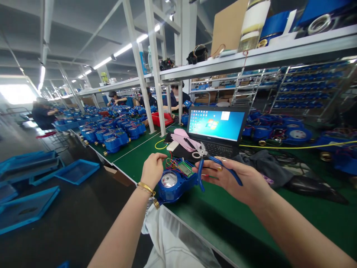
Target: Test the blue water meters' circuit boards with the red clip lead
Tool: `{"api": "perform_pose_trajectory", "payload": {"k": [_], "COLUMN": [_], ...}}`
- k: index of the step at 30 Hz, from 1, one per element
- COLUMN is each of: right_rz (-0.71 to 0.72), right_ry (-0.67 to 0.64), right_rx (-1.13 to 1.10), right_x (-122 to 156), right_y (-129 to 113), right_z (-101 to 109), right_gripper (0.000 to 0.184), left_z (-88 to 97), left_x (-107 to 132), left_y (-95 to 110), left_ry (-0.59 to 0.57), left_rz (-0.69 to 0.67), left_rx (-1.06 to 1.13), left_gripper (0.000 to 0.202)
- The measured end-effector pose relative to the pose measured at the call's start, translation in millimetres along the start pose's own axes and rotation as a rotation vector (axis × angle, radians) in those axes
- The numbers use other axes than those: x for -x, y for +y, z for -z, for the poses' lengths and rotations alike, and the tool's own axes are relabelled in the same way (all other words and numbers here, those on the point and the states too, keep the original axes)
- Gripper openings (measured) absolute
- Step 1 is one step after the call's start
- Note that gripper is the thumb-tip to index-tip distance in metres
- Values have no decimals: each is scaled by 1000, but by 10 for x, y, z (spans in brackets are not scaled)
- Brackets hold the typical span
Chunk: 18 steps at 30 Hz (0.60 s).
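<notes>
A blue water meter (174, 188) with a round dial and a brass fitting lies at the front edge of the green bench. Its electronics part is uncovered, showing a small display (185, 168) and a bundle of coloured wires (172, 162). Beside these wires my left hand (153, 169) is closed, thumb and fingers drawn together; whatever they may pinch is too small to make out. On the other side, my right hand (234, 176) holds blue-handled cutting pliers (203, 153), handles spread apart and jaws pointing up and away.
Behind the meter stands an open laptop (216, 125), with pink gloves (182, 139) and a tape roll (196, 155) in front. Many blue meters (113, 141) fill the bench at left. Dark cloth (264, 165) lies right. Blue trays (78, 171) rest on the floor; co-workers sit farther back.
</notes>
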State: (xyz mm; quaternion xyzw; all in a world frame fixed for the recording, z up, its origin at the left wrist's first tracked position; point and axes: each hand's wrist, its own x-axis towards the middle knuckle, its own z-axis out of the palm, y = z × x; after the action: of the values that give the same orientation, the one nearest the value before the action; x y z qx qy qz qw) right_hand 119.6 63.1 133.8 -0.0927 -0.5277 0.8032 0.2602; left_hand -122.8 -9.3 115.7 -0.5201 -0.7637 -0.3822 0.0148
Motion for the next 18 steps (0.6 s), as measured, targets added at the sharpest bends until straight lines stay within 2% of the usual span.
{"api": "perform_pose_trajectory", "payload": {"k": [3,7,11,18], "right_rz": [7,-12,-80,-174], "right_ry": [40,64,59,126], "right_rx": [-50,-104,-117,-107], "right_x": [33,33,11,21], "right_y": [0,-1,26,113], "right_z": [55,69,-22,-156], "right_gripper": [18,22,25,25], "left_z": [5,23,81,196], "left_x": [19,12,-60,-152], "left_y": [49,92,127,239], "left_ry": [20,19,-41,-156], "left_rz": [-36,-85,-152,-288], "left_rx": [-45,-109,-183,-299], "left_gripper": [12,20,21,11]}}
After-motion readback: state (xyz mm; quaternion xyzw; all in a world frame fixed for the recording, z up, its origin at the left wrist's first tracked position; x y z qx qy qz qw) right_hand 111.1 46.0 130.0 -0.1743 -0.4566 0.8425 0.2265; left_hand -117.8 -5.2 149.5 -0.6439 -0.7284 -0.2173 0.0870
